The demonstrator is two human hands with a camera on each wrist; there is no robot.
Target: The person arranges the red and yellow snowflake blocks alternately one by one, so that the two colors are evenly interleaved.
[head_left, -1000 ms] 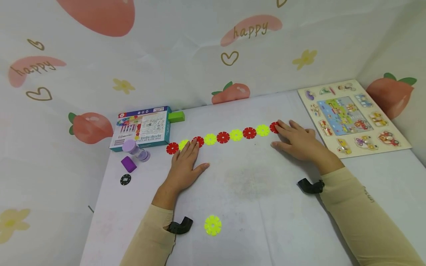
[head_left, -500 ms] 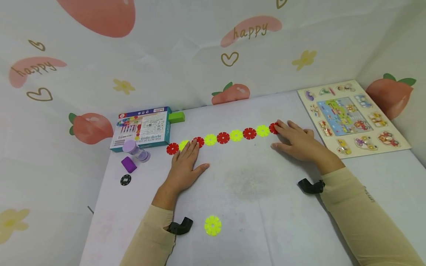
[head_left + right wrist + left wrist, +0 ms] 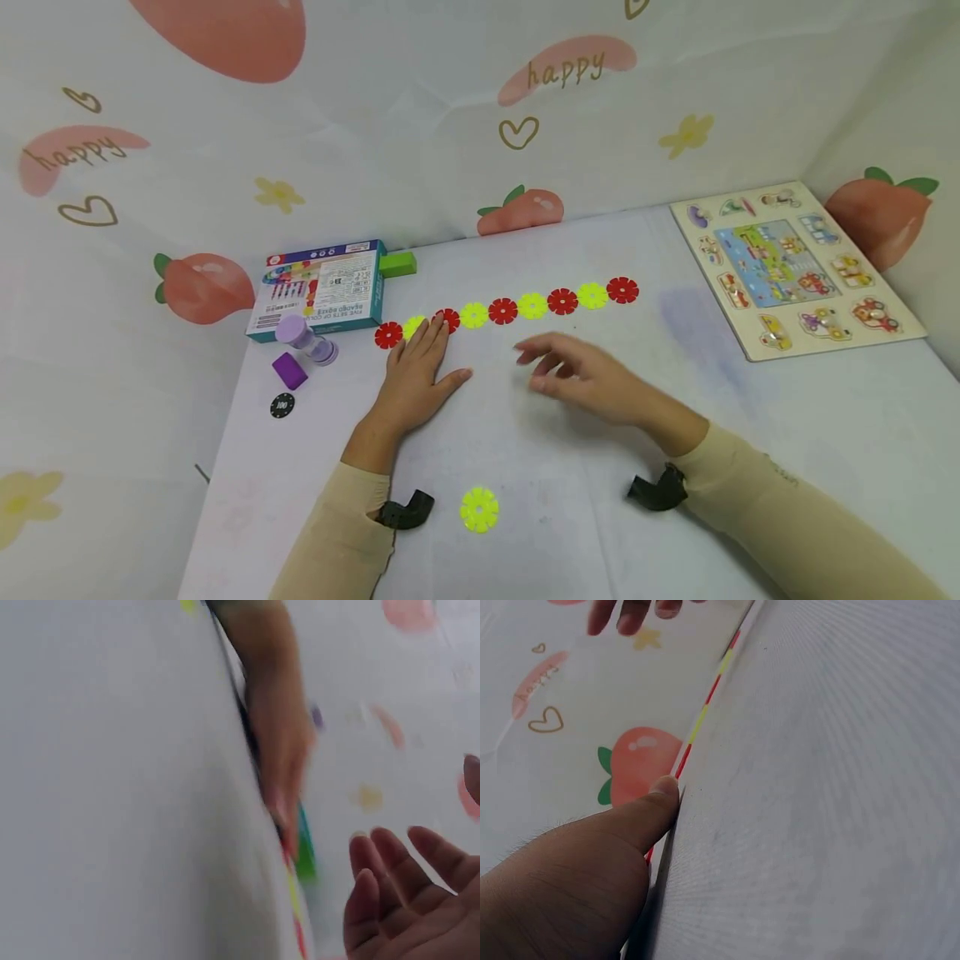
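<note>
Red and yellow notched plastic discs alternate in a row across the table, from a red disc [image 3: 388, 335] at the left to another red disc [image 3: 622, 290] at the right. My left hand [image 3: 415, 375] lies flat with straight fingers, its fingertips on the yellow and red discs near the row's left end. Below the row, my right hand [image 3: 588, 379] hovers over the table, fingers loosely bent and holding nothing; the right wrist view shows its bare palm and fingers [image 3: 405, 877]. A single yellow disc [image 3: 479, 510] lies apart near the front, right of the left wrist.
A boxed bead set [image 3: 322, 292] lies at the back left beside a green block [image 3: 398, 264]. Near it are a purple sand timer [image 3: 307, 340], a purple block [image 3: 289, 371] and a black chip [image 3: 282, 406]. A wooden puzzle board [image 3: 757, 333] lies at the right.
My right hand has lifted off the row's right end and moved left and toward me, uncovering the red disc there. The left hand stays where it was.
</note>
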